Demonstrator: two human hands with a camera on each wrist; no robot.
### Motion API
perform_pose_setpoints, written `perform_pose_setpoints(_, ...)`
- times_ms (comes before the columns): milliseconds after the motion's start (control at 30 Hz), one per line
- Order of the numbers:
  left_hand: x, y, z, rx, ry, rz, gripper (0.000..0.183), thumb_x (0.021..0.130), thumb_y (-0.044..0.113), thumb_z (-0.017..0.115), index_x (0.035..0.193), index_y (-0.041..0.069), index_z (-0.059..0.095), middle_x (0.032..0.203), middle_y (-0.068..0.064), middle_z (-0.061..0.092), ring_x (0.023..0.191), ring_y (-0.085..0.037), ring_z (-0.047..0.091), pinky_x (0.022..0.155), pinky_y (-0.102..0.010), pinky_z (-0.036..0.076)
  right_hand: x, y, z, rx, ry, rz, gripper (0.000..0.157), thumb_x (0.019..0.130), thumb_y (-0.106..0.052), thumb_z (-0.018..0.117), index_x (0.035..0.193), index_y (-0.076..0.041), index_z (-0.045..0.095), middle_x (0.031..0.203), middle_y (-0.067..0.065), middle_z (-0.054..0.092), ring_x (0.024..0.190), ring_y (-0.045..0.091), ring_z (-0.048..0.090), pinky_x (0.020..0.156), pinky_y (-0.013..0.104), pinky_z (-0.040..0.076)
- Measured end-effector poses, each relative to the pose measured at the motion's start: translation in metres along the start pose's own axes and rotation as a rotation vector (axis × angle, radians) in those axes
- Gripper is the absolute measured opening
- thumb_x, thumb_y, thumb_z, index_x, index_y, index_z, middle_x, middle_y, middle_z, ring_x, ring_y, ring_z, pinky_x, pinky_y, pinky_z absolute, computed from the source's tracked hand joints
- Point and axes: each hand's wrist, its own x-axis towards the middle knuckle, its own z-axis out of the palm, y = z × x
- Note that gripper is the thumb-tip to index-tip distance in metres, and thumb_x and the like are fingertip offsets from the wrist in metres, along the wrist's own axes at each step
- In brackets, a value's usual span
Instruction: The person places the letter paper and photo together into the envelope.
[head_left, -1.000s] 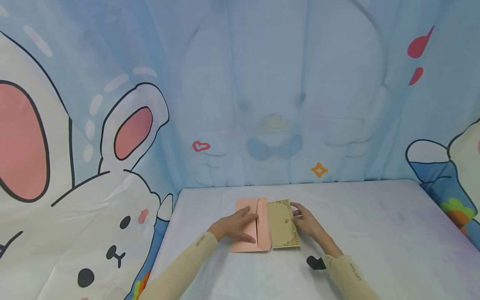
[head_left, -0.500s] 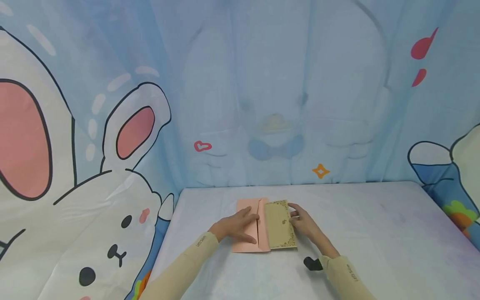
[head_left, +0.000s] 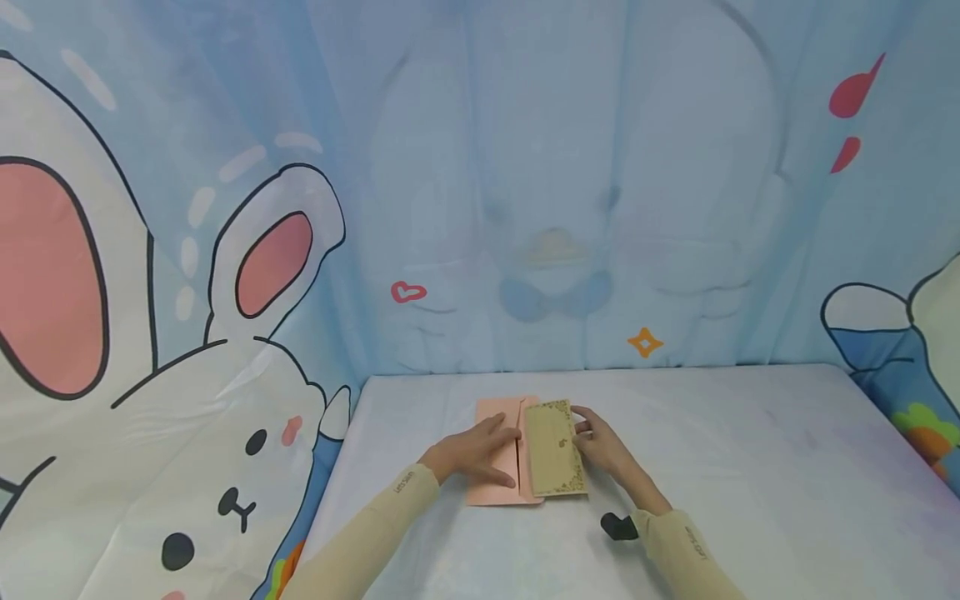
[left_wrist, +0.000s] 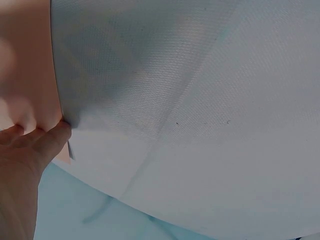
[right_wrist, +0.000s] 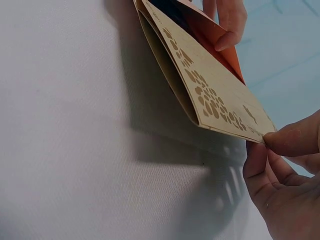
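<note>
A pink paper envelope (head_left: 495, 496) lies on the white table, its opening edge toward the right. My left hand (head_left: 474, 452) rests across it with fingers spread, pressing it down. My right hand (head_left: 604, 446) pinches the right edge of a beige folded card (head_left: 553, 450) between thumb and fingers. In the right wrist view the card (right_wrist: 210, 97) is held tilted, its patterned side showing and its folded halves slightly apart. The card's left side overlaps the envelope's right strip; whether its far edge is inside is hard to tell. The left wrist view shows fingers along the envelope's edge (left_wrist: 35, 65).
The table (head_left: 720, 450) is covered with white cloth. A black printed shape (head_left: 618, 527) shows on the cloth beside the right wrist. A blue curtain (head_left: 540, 167) with cartoon rabbits hangs behind and at both sides.
My right hand has moved the card leftward, so it overlaps more of the envelope. The left hand keeps its place on the envelope.
</note>
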Motion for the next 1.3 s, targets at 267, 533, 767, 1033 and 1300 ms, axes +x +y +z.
perform_pose_setpoints(267, 0.003, -0.004, -0.002, -0.021, 0.001, 0.003, 0.090, 0.081, 0.075, 0.064, 0.155, 0.040, 0.028, 0.171, -0.007, 0.008, 0.157, -0.025, 0.015, 0.121, -0.048, 0.031, 0.004, -0.006, 0.003, 0.020, -0.002, -0.010, 0.064, 0.092, 0.003, 0.053, 0.153, 0.001, 0.032, 0.119, 0.025, 0.058, 0.096, 0.025, 0.065, 0.074, 0.032, 0.053)
perform_pose_setpoints(533, 0.001, -0.003, -0.002, 0.004, 0.004, 0.035, 0.091, 0.084, 0.073, 0.063, 0.158, 0.036, 0.025, 0.170, -0.011, 0.009, 0.157, -0.027, 0.015, 0.121, -0.047, 0.031, 0.006, -0.009, 0.012, 0.030, -0.011, -0.015, 0.064, 0.092, 0.003, 0.054, 0.152, 0.001, 0.033, 0.117, 0.024, 0.059, 0.095, 0.026, 0.064, 0.073, 0.031, 0.052)
perform_pose_setpoints(767, 0.002, -0.002, -0.002, 0.017, 0.020, 0.025, 0.088, 0.083, 0.074, 0.063, 0.156, 0.038, 0.028, 0.170, -0.009, 0.012, 0.156, -0.027, 0.019, 0.119, -0.047, 0.034, 0.007, -0.015, 0.017, 0.035, -0.013, -0.020, 0.062, 0.094, 0.001, 0.055, 0.152, 0.001, 0.034, 0.117, 0.024, 0.060, 0.095, 0.026, 0.066, 0.073, 0.031, 0.053)
perform_pose_setpoints(1033, 0.004, -0.005, 0.000, -0.006, 0.014, -0.004, 0.090, 0.082, 0.074, 0.065, 0.156, 0.039, 0.028, 0.170, -0.007, 0.010, 0.156, -0.025, 0.018, 0.120, -0.047, 0.033, 0.006, -0.019, 0.021, 0.030, -0.022, -0.040, 0.062, 0.093, 0.002, 0.056, 0.151, 0.003, 0.035, 0.115, 0.023, 0.061, 0.092, 0.024, 0.065, 0.073, 0.033, 0.053)
perform_pose_setpoints(1300, 0.006, -0.005, 0.006, -0.014, 0.000, 0.000, 0.093, 0.081, 0.076, 0.063, 0.158, 0.038, 0.026, 0.171, -0.007, 0.009, 0.157, -0.025, 0.016, 0.120, -0.047, 0.033, 0.003, -0.020, 0.030, 0.009, -0.042, -0.049, 0.063, 0.092, 0.001, 0.057, 0.151, 0.006, 0.035, 0.115, 0.022, 0.063, 0.093, 0.024, 0.066, 0.076, 0.034, 0.055)
